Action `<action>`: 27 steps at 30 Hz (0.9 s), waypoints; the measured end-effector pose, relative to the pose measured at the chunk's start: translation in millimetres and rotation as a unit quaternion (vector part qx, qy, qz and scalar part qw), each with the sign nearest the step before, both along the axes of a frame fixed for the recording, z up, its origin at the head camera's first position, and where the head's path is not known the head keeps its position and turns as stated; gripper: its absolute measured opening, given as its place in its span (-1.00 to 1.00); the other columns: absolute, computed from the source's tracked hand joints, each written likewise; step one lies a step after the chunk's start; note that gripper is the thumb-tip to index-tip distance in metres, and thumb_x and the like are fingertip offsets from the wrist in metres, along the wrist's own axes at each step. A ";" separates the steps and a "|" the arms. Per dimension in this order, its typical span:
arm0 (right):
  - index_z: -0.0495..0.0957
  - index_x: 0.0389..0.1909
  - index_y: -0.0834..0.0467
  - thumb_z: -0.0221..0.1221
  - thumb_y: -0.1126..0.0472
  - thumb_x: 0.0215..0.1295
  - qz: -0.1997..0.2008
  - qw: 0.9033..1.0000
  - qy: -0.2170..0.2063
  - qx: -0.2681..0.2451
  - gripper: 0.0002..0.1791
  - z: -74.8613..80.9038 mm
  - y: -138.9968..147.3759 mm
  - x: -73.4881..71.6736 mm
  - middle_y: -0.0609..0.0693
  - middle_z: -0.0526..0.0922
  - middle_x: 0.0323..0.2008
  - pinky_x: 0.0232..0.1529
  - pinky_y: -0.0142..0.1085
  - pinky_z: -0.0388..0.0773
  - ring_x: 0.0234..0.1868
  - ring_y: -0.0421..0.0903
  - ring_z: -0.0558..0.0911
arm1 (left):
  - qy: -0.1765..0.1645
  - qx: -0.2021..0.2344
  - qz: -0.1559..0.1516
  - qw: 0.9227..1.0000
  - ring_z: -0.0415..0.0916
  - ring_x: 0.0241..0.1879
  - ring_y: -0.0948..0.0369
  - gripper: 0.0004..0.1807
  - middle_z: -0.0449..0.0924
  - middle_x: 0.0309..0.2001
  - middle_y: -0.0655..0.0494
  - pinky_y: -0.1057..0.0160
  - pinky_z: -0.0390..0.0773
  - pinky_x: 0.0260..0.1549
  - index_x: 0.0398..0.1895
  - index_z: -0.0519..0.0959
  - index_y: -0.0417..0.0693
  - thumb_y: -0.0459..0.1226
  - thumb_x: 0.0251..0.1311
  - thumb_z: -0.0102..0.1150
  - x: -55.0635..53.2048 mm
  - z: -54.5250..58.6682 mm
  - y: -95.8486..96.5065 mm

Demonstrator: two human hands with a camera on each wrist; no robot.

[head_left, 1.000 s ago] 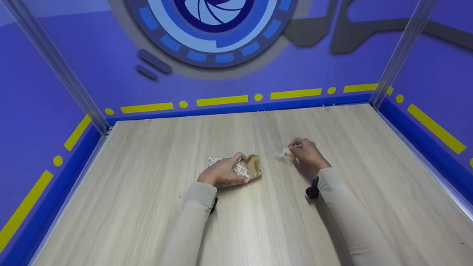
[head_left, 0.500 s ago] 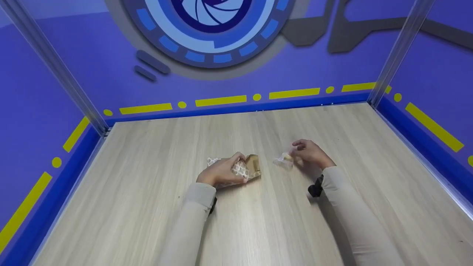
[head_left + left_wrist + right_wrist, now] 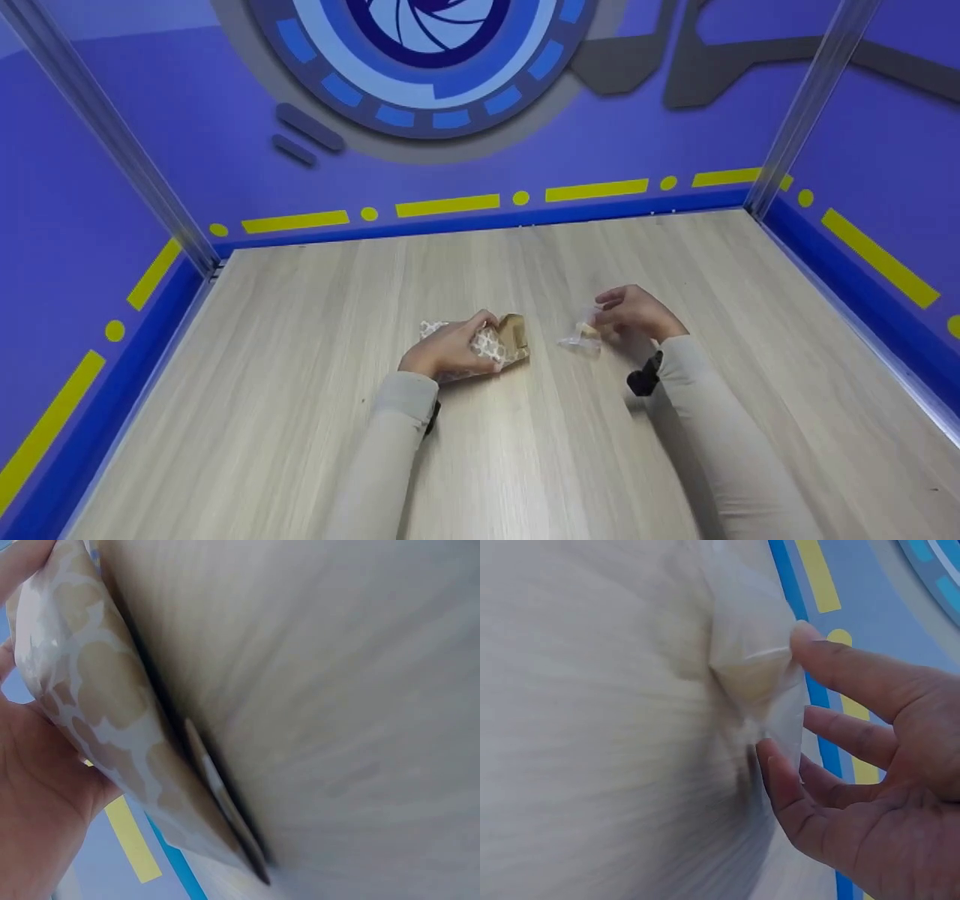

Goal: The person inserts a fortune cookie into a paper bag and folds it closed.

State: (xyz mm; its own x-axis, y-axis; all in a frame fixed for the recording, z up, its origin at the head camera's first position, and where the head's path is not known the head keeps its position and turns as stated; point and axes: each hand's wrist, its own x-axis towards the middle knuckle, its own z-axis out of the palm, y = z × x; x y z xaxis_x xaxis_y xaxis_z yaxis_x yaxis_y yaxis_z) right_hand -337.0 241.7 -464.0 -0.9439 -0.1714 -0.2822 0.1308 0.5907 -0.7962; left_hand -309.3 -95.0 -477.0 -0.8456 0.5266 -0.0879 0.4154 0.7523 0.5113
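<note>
Near the middle of the wood-grain table (image 3: 300,420), a patterned packet (image 3: 491,345), white and tan, lies at a slant in the grip of the left hand (image 3: 446,351), its open brown end directed right. Thumb and fingers of this hand curl around the packet; the left wrist view shows the printed surface close to the table, with a thin flap edge (image 3: 225,802) beside it. To the right of the packet, and apart from it, is a clear plastic bag (image 3: 581,346) containing a pale yellow piece (image 3: 586,328). The right hand (image 3: 637,311) is at the bag's right side, fingers spread and slightly bent, tips at the film; whether each tip makes contact cannot be told. Both arms wear pale sleeves (image 3: 382,457), and a black device (image 3: 645,375) sits at the right wrist. Beyond the table's far edge stands a blue-violet back wall (image 3: 187,112) bearing yellow bars (image 3: 450,205) and, higher up, a round blue emblem (image 3: 345,90). Metal posts (image 3: 806,112) mark the far corners.
</note>
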 end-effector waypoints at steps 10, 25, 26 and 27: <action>0.28 0.34 0.30 0.32 0.18 0.13 0.008 1.000 -0.023 -0.007 -0.24 -2.7 3.3 1.5 0.34 0.42 0.22 0.02 -0.15 0.50 -0.03 -0.01 0.53 | -0.004 0.004 0.000 1.000 0.50 -0.17 0.13 -0.28 0.59 -0.02 0.08 0.09 0.51 -0.11 0.20 0.30 0.32 0.09 -0.07 0.38 0.1 -2.3 0.0; 0.26 0.26 0.26 0.23 0.27 0.08 -0.008 0.999 -0.024 -0.036 -0.32 1.0 -0.3 1.1 0.22 0.38 0.13 -0.09 -0.28 0.44 0.00 0.01 0.43 | -0.006 0.005 0.002 1.000 0.50 -0.17 0.15 -0.29 0.59 -0.03 0.12 0.09 0.51 -0.09 0.20 0.31 0.33 0.10 -0.05 0.38 0.0 -0.9 -0.3; 0.26 0.25 0.25 0.22 0.28 0.08 -0.013 0.999 -0.026 -0.037 -0.34 1.2 -0.7 0.6 0.21 0.38 0.12 -0.10 -0.29 0.44 -0.01 0.00 0.44 | -0.006 0.005 0.003 1.000 0.50 -0.17 0.15 -0.29 0.59 -0.03 0.12 0.09 0.51 -0.09 0.20 0.31 0.34 0.10 -0.06 0.38 -0.1 -0.7 -0.4; 0.27 0.24 0.25 0.21 0.27 0.08 -0.016 0.999 -0.026 -0.036 -0.35 1.1 -0.9 0.1 0.20 0.39 0.11 -0.10 -0.30 0.44 -0.02 -0.01 0.44 | -0.006 0.005 0.004 1.000 0.50 -0.17 0.15 -0.29 0.59 -0.04 0.12 0.09 0.51 -0.09 0.20 0.31 0.34 0.09 -0.06 0.38 -0.1 -0.5 -0.4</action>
State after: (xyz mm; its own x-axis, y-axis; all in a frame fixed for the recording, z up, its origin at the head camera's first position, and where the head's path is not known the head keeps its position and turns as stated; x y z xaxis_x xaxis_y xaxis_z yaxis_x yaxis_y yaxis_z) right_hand -336.9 240.8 -462.9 -0.9339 -0.1621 -0.3188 0.1910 0.5276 -0.8278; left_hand -309.4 -95.5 -477.5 -0.8489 0.5204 -0.0924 0.4031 0.7505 0.5236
